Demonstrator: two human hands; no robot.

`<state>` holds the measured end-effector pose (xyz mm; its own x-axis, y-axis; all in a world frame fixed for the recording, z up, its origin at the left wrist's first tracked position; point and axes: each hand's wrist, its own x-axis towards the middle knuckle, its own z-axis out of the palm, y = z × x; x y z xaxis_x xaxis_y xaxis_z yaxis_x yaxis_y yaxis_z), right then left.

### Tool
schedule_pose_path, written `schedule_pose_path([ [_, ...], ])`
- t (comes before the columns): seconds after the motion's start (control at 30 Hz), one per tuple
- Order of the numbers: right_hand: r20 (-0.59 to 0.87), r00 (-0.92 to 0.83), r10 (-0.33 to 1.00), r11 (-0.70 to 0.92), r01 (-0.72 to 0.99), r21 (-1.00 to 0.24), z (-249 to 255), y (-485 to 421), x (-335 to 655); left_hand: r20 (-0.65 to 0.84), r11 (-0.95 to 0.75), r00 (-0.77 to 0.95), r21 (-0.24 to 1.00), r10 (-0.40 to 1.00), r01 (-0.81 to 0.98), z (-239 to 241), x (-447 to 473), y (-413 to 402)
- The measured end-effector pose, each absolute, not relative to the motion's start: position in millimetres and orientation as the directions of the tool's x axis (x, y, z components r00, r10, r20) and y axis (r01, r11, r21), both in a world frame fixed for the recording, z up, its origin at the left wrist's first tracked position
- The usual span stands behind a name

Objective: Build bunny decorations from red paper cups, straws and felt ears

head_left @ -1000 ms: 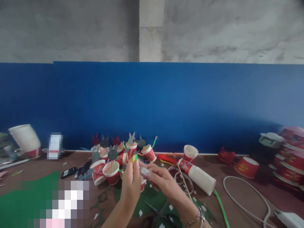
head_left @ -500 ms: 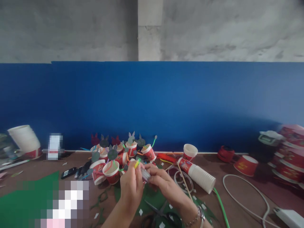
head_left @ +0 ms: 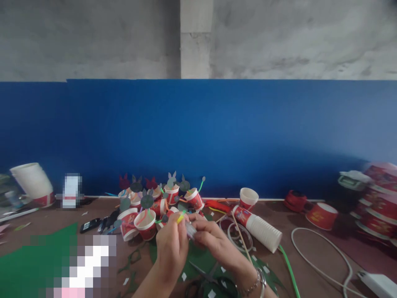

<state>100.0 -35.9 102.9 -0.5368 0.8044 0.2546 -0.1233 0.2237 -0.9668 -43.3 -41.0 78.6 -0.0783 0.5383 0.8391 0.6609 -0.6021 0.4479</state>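
My left hand point(head_left: 170, 242) is closed, pinching a thin yellow-green strip point(head_left: 180, 217) between thumb and fingers. My right hand point(head_left: 215, 240) has its fingers closed round a small clear piece point(head_left: 191, 230), whose kind I cannot make out. The two hands meet above the table, fingertips nearly touching. Right behind them stand several red-and-white paper cups point(head_left: 145, 225) with coloured strips and paper rabbit heads point(head_left: 147, 201) rising from them. Below the hands lie black-handled scissors point(head_left: 208, 276) on dark green paper point(head_left: 194, 265).
A stack of paper cups point(head_left: 260, 229) lies on its side to the right, beside a thin wooden stick point(head_left: 242, 238) and a coiled white cable point(head_left: 245, 244). Green sheet point(head_left: 58, 231) and a marker-like black item point(head_left: 89, 225) are at left. Red tubs point(head_left: 376, 211) are stacked far right.
Both hands stay together in nearly the same place. The yellow-green strip and the clear piece have tilted slightly between the fingers.
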Motion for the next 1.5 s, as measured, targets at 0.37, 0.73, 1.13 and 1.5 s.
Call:
schedule_pose_path([
  [0.37,0.244,-0.567,0.787,0.166,-0.187,-0.968,96,-33,99,0.577,-0.464,-0.27,0.799,0.771,0.382,87,-39,-34],
  [0.73,0.271,-0.522,0.809,0.222,-0.156,-0.962,95,-32,96,0.824,-0.619,-0.061,0.469,0.563,0.63,81,-40,-41],
  [1.13,0.29,-0.591,0.753,0.266,-0.131,-0.955,117,-43,104,0.708,-0.587,-0.094,0.645,0.7,0.489,88,-39,-41],
  [1.5,0.327,-0.625,0.709,0.301,-0.151,-0.942,119,-44,104,0.761,-0.575,-0.153,0.59,0.63,0.567,90,-39,-43],
])
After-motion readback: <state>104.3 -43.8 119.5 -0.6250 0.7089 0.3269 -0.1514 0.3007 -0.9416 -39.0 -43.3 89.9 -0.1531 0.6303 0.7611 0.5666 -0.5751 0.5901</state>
